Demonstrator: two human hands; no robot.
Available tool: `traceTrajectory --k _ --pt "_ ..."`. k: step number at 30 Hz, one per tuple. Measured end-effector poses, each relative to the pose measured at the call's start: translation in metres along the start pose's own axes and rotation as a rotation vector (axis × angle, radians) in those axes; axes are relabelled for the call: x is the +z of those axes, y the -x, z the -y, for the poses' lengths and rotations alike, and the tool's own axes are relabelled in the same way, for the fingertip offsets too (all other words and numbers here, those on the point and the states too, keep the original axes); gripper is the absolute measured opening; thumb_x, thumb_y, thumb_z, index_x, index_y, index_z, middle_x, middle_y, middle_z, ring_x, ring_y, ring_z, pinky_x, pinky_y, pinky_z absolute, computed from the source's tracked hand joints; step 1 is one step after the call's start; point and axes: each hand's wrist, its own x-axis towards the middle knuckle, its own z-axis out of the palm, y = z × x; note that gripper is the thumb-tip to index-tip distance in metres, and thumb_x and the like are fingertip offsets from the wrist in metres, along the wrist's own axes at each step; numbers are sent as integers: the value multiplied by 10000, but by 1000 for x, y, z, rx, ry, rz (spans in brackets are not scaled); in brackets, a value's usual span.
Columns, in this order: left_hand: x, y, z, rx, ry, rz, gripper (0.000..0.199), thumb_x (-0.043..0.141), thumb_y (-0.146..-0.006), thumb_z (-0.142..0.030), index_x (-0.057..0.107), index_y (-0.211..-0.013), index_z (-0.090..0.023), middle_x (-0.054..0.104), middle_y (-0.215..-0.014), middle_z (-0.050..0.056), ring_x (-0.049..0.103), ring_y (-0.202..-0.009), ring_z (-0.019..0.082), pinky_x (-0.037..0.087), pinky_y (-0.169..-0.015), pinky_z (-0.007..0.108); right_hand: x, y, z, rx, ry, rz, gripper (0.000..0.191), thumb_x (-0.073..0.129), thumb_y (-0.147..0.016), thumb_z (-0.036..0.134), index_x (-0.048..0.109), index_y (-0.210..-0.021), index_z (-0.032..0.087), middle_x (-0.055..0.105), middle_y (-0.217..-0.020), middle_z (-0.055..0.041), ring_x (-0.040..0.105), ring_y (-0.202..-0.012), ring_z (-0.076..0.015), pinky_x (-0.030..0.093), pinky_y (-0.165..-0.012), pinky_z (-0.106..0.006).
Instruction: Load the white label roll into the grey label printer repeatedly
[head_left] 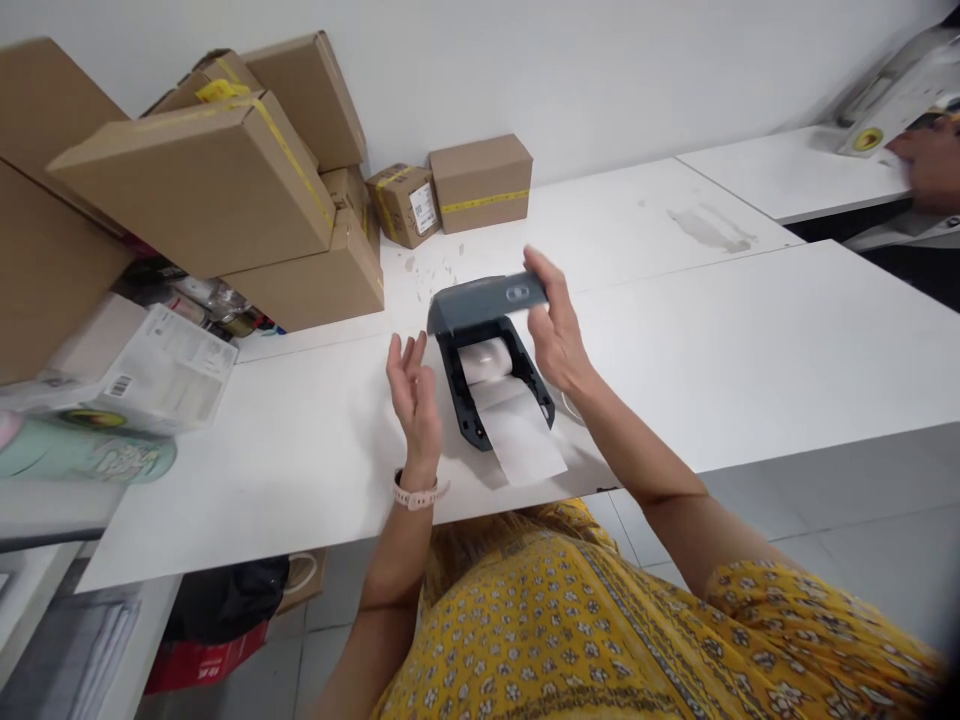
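A dark label printer [459, 402] sits near the front edge of the white table with its top raised. Inside lies a white paper roll [486, 360], and a strip of paper [525, 440] runs out over the printer's front toward me. My right hand [555, 325] grips the right end of the grey-blue printer lid [484, 303], thumb below and fingers above. The lid is slightly blurred and tilted above the roll. To the left of the printer, my left hand [415, 405] is open with fingers spread upward, close to the lid's left corner.
Cardboard boxes [202, 185] are stacked at the left. A small box [405, 205] and a longer box [484, 180] stand by the wall. A white carton [172, 370] and a mint-green bottle [112, 450] lie at the left. Another person's hand [934, 165] shows at far right.
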Motion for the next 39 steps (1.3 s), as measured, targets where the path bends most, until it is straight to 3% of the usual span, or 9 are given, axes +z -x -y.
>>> traceTrajectory --k 3,6,12,18,22,25,28,35,39 --pt "3 -18 20 -191 -104 -12 618 625 -984 -464 427 -1540 -281 592 -1554 129 489 -1521 271 360 -1275 490 12 -56 -6 -111 156 3 715 106 -1059 671 196 -1670 312 382 -1685 -90 394 -1551 -344 371 -1235 -604" --pt "6 -13 38 -367 -162 76 595 652 -956 -352 466 -1511 -248 529 -1606 155 486 -1520 287 424 -1232 469 23 -104 -15 -99 254 -3 677 141 -1080 627 324 -1605 240 527 -1577 -123 517 -1459 -322 449 -1181 -529" --pt "7 1 44 -447 -158 119 602 644 -949 -325 474 -1512 -200 513 -1613 172 541 -1463 299 481 -1185 439 38 -165 -33 60 260 102 664 170 -1071 653 515 -1440 221 663 -1417 -124 624 -1335 -312 487 -1129 -492" --pt "6 -4 39 -450 -266 149 628 666 -906 -317 499 -1497 -184 605 -1524 171 652 -1317 301 539 -1102 447 23 -106 -15 -238 302 -26 527 314 -1072 563 599 -1361 228 666 -1373 -155 573 -1366 -332 442 -1162 -542" --pt "11 -11 32 -453 -402 171 572 660 -846 -229 585 -1412 -210 700 -1411 129 724 -1168 292 560 -1049 446 19 -54 -19 -277 289 560 339 526 -1008 430 688 -1226 229 752 -1238 -118 687 -1179 -313 553 -994 -475" --pt "15 -17 26 -471 -557 188 593 673 -794 -190 617 -1383 -234 747 -1328 116 731 -1141 327 554 -1034 477 27 -46 -32 -130 402 1005 578 726 -866 424 623 -1402 234 689 -1421 -135 644 -1301 -370 531 -1047 -491" --pt "17 -19 21 -480 -606 199 623 649 -798 -179 597 -1418 -212 751 -1319 132 727 -1159 343 543 -1041 485 38 -58 -42 -37 488 1205 725 774 -814 476 584 -1467 223 691 -1418 -160 644 -1297 -416 502 -1083 -535" --pt "16 -15 23 -462 -591 201 652 619 -811 -183 575 -1461 -203 745 -1339 125 711 -1202 331 532 -1061 454 35 -99 -57 53 204 1105 710 729 -811 600 632 -1369 173 715 -1328 -159 678 -1233 -330 554 -1030 -412" --pt "15 -14 24 -470 -565 206 671 612 -818 -197 556 -1487 -176 731 -1359 144 703 -1208 350 534 -1061 477 34 -105 -64 42 232 1101 999 791 -736 663 469 -1568 213 531 -1602 -143 532 -1443 -370 466 -1174 -463"
